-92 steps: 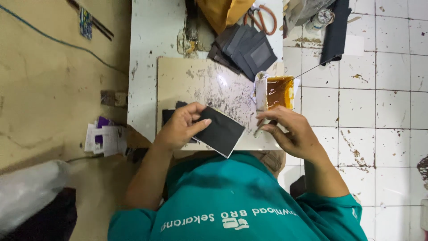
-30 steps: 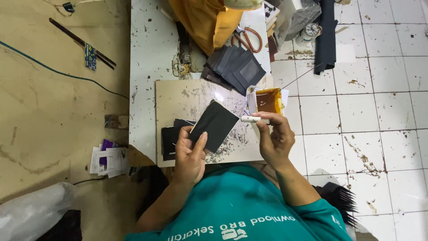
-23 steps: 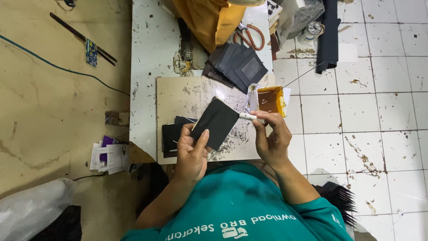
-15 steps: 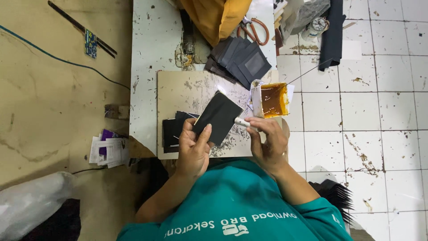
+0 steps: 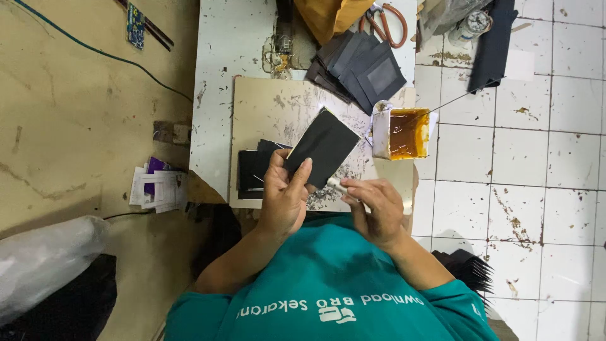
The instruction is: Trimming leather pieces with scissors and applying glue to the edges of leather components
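our left hand (image 5: 285,201) has its grip closed on a black rectangular piece (image 5: 323,146), lifted just above the beige work board (image 5: 278,110). our right hand (image 5: 377,208) pinches a small brush (image 5: 335,184) that touches the lower edge of the piece. just right of the board stands an open white container of amber glue (image 5: 407,131); we think the glue could spill if our wrist bumps it, or smear on the fingers. beyond the board lies a fan of dark pieces (image 5: 363,66) and orange-handled scissors (image 5: 384,22). the white surface (image 5: 230,57) is chipped; the floor is white tiles (image 5: 543,151) right of it, bare concrete (image 5: 76,113) left.
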